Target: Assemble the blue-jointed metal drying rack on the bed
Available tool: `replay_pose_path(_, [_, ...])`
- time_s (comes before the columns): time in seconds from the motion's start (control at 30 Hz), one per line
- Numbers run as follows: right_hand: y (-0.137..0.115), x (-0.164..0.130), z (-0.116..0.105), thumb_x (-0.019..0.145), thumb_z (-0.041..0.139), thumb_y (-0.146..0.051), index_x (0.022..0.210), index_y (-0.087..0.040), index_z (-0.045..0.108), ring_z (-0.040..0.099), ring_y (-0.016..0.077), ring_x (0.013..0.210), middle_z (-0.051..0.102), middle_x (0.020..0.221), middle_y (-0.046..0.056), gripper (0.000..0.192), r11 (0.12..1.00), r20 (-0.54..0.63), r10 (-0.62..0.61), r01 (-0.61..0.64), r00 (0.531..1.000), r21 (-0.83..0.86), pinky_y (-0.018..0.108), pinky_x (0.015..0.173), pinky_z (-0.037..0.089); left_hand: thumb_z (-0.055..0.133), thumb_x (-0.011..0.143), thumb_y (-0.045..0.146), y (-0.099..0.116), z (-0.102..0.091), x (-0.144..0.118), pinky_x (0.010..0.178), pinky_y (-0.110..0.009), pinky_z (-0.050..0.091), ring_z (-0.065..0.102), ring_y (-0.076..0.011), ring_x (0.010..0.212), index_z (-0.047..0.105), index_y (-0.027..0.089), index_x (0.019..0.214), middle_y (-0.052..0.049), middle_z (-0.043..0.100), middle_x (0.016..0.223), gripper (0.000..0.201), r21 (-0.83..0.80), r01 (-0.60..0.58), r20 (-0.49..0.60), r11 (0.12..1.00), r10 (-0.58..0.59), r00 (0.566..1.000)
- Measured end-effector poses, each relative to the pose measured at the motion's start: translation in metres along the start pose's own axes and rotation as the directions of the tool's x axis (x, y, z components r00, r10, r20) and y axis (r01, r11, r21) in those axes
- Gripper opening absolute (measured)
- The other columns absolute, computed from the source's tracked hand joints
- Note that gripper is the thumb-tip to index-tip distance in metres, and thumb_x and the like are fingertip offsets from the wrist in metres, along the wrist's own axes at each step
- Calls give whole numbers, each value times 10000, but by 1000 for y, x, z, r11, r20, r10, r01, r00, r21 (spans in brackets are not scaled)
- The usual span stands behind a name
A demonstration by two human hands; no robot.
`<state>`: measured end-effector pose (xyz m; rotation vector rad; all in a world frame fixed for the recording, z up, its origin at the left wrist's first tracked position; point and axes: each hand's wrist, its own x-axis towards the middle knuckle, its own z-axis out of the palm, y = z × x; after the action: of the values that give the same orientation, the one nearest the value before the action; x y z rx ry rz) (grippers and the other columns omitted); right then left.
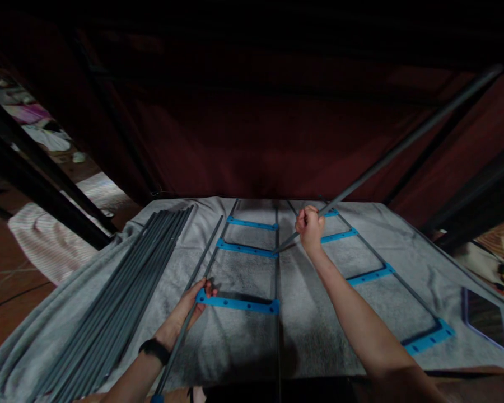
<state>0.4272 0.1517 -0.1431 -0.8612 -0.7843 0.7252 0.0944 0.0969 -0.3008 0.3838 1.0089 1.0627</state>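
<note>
A long grey rod (373,167) is gripped in my right hand (311,230), slanting up to the far right. Its lower end meets the right end of a blue holed bar (246,248); I cannot tell whether it is seated in a hole. My left hand (196,299) is closed around the left end of the nearest blue bar (239,304), where a grey side rod passes. Both bars belong to a ladder-like frame, together with a farther blue bar (252,223). To the right lies a second frame with several blue bars, one of them (369,275) beside my right forearm.
A bundle of grey rods (121,302) lies at the left on the grey cloth (319,336). One loose rod (210,243) rests beside the left frame. A phone (484,317) lies near the right edge. Dark posts (46,173) and a dark red panel (252,151) bound the surface.
</note>
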Motion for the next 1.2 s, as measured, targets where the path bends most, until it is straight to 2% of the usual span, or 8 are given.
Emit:
replay_pose_path(0.17, [7, 15, 15, 773, 541, -374, 527, -228, 438, 240, 64, 348, 306, 410, -85, 305, 999, 143, -7, 13, 990, -41, 221, 353, 181, 696, 834, 184, 1, 3, -3, 712, -260, 596, 657, -140, 575, 681, 113, 740, -32, 645, 610, 118, 21, -8, -23, 1000, 8, 1000])
replay_pose_path(0.3, [14, 16, 32, 761, 578, -405, 516, -228, 420, 224, 54, 344, 303, 417, -87, 342, 998, 260, 42, -28, 965, -59, 216, 348, 149, 686, 839, 169, 0, 2, -4, 721, -238, 587, 645, -121, 581, 684, 120, 755, -34, 666, 655, 97, 21, -2, -23, 1000, 2, 1000])
replay_pose_path(0.6, [17, 15, 47, 720, 641, -386, 505, -231, 376, 164, 42, 364, 277, 425, -96, 374, 986, 500, 165, -151, 850, -69, 206, 346, 109, 740, 808, 273, -2, -4, 3, 666, -270, 556, 670, -200, 614, 689, 119, 733, -38, 600, 518, 178, 25, 30, 13, 999, -31, 999])
replay_pose_path(0.77, [22, 14, 47, 727, 663, -400, 496, -234, 364, 148, 39, 377, 262, 431, -99, 413, 983, 579, 173, -178, 797, -48, 202, 348, 115, 705, 835, 252, -5, -5, 1, 686, -266, 561, 664, -183, 604, 691, 113, 750, -40, 612, 544, 163, 22, 17, 11, 1000, -17, 1000])
replay_pose_path(0.9, [26, 10, 51, 720, 680, -437, 483, -235, 342, 157, 42, 386, 257, 433, -95, 460, 980, 623, 195, -177, 758, -90, 199, 349, 125, 699, 833, 217, -4, 0, -6, 728, -260, 571, 658, -153, 606, 668, 137, 729, -42, 664, 640, 135, 2, 22, -14, 1000, -22, 1000])
replay_pose_path(0.97, [25, 7, 51, 721, 674, -447, 480, -236, 332, 163, 45, 387, 257, 428, -92, 469, 983, 605, 183, -159, 775, -94, 200, 350, 123, 717, 815, 213, -3, 2, -9, 715, -248, 572, 668, -154, 624, 663, 148, 729, -43, 681, 671, 121, -6, 38, -19, 999, -38, 999])
replay_pose_path(1.1, [20, 7, 46, 732, 662, -455, 500, -238, 332, 173, 48, 380, 264, 418, -95, 458, 992, 502, 123, -101, 856, -70, 200, 353, 137, 730, 803, 217, -1, 5, -11, 713, -250, 580, 666, -152, 603, 659, 158, 719, -28, 665, 617, 125, 1, 4, 4, 1000, -4, 1000])
replay_pose_path(1.2, [18, 9, 42, 764, 635, -484, 531, -238, 366, 245, 59, 373, 309, 419, -93, 432, 994, 393, 62, -21, 917, -106, 200, 361, 200, 716, 819, 224, -1, 5, -11, 712, -251, 582, 673, -160, 592, 654, 157, 708, -23, 637, 561, 145, 26, -23, 5, 999, 23, 1000])
